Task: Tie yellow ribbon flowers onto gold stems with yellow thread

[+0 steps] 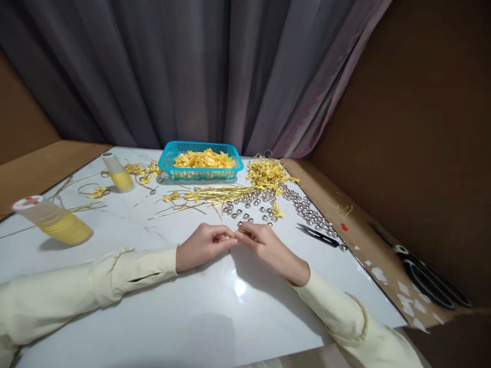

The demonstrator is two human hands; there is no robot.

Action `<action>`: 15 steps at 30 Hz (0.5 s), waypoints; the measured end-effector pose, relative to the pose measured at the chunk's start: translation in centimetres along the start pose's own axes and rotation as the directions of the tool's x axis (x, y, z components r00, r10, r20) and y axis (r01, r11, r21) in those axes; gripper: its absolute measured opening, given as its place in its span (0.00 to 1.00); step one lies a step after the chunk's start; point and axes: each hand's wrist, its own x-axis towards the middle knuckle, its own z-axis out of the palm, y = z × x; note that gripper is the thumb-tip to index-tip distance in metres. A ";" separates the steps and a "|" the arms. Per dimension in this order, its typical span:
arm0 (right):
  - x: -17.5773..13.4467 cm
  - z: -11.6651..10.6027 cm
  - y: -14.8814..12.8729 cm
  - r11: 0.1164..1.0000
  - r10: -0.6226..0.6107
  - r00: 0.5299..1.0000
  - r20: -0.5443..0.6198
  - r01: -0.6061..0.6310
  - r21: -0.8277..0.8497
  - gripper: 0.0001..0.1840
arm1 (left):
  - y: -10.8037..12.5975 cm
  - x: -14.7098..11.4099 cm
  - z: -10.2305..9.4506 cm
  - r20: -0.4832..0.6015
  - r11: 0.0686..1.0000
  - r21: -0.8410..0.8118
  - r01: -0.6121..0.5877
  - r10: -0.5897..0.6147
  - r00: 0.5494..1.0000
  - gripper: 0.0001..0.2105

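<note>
My left hand and my right hand meet fingertip to fingertip above the white tabletop, both closed in a pinch. A thin gold cord shows just above the left fingers, and a short bit hangs below them. Whatever else the fingertips hold is too small to make out. Just beyond the hands lie loose silver beads, a bundle of gold cords and a heap of yellow ribbon flowers.
A blue basket of yellow ribbon pieces stands at the back. Two spools of yellow thread stand left. Black thread snips lie right; large scissors and white scraps rest on the brown board. A grey curtain hangs behind.
</note>
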 end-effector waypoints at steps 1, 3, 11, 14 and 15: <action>0.0 -0.1 0.0 1.000 0.005 1.000 0.008 -0.005 0.002 0.15 | 0.1 0.0 0.0 0.001 1.000 -0.023 0.018 -0.018 1.000 0.13; 0.1 -0.4 0.1 1.000 0.019 1.000 0.018 -0.019 0.007 0.15 | 0.2 0.1 0.0 0.009 0.995 -0.080 0.054 -0.054 0.999 0.13; 0.3 -2.3 0.3 0.994 0.036 0.981 0.189 -0.056 0.098 0.10 | 0.2 0.3 0.1 -0.030 0.958 -0.248 0.145 -0.157 0.987 0.15; 0.4 -2.2 0.6 0.989 0.044 0.979 0.198 -0.071 0.133 0.11 | 0.0 0.3 0.0 -0.008 0.959 -0.244 0.140 -0.147 0.989 0.17; 0.5 -2.1 0.7 0.988 0.048 0.981 0.187 -0.074 0.136 0.10 | 0.0 0.3 0.0 0.004 0.959 -0.241 0.146 -0.149 0.989 0.17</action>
